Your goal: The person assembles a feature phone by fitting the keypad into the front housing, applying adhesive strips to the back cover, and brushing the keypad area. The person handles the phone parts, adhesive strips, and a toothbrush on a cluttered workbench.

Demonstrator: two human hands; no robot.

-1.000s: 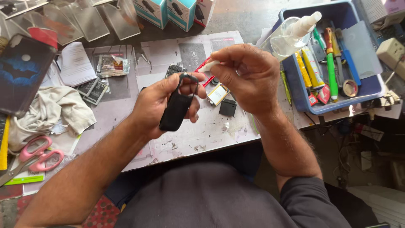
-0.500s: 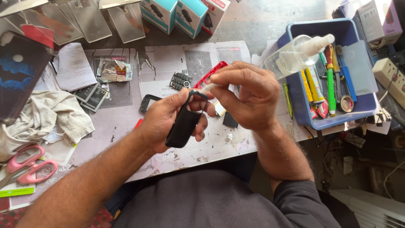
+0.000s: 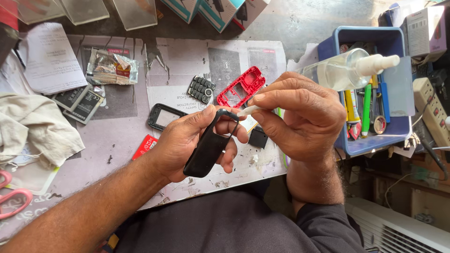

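Fingers of the left hand curl around a black phone housing, thumb along its upper edge, holding it tilted above the near edge of the bench. Thumb and forefinger of the right hand pinch a slim white tool, its tip touching the looped top end of the housing. Below the hands lies the person's dark-clothed lap, with a white ribbed appliance at lower right. Under the hands, the work surface is covered by worn printed paper sheets, scuffed and flecked with debris. A small black square part rests just beside the right hand. Slightly farther lie a black screen frame, a grey keypad and a red phone front cover, near one another. To the left lie 2 dark flat batteries, a crumpled foil packet, a pale cloth and pink-handled scissors. At right, a blue plastic tray holds coloured tools, with a clear spray bottle lying across its rim. A white power strip sits beyond the tray. Along the far edge stand boxes in teal and white and clear plastic panels.
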